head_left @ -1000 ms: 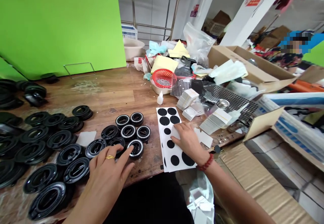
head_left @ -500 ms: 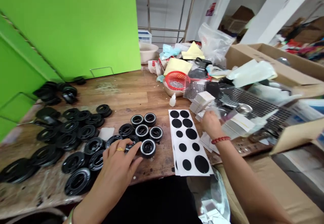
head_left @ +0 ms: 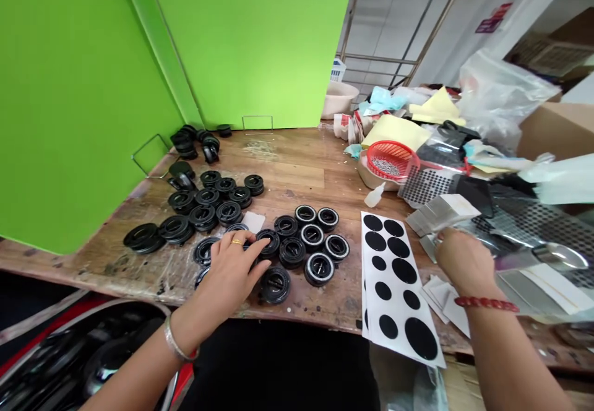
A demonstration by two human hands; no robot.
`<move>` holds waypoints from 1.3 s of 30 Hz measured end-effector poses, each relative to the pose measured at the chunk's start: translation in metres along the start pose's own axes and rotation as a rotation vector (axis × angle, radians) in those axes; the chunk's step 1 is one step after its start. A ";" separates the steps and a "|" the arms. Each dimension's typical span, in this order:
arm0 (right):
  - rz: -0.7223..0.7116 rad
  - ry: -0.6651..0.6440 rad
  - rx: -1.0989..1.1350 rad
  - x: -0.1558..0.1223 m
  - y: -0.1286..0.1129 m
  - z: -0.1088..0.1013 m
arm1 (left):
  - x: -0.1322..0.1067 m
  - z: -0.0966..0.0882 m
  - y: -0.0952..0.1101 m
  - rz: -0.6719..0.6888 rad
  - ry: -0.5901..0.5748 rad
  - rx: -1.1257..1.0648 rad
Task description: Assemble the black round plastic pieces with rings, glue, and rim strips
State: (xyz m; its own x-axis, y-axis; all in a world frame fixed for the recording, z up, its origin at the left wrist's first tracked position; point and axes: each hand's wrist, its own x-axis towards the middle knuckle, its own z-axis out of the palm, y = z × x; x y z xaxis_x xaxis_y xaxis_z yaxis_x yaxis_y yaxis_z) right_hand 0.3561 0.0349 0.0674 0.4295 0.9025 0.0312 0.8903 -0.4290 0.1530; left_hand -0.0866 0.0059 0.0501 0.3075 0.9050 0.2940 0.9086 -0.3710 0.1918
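Scuffed wooden table [head_left: 297, 169]; a flat white sticker sheet [head_left: 399, 299] with black dots lies at 4 o'clock from the glossy round black caps [head_left: 292, 251] clustered mid-table. Left hand [head_left: 232, 272] lies flat with fingers spread, resting on caps at the cluster's 8 o'clock edge and gripping nothing. Right hand [head_left: 464, 262], at 3 o'clock, curls against the small white cards [head_left: 440, 213]; can't tell whether it holds any.

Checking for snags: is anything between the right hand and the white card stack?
Nothing visible does. The right hand lies right at the card stack, fingers at its near edge.
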 end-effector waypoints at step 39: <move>-1.284 0.404 0.633 -0.052 -0.227 -0.005 | 0.037 0.007 0.005 -0.075 -0.137 0.025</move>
State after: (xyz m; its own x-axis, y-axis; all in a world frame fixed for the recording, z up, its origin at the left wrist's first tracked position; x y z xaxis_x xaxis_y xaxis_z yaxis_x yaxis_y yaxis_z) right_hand 0.1308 0.0854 0.0359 -0.6563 0.5719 0.4922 0.5810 0.7992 -0.1540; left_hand -0.0691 0.0393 0.0559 0.2728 0.9505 0.1490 0.9365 -0.2978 0.1850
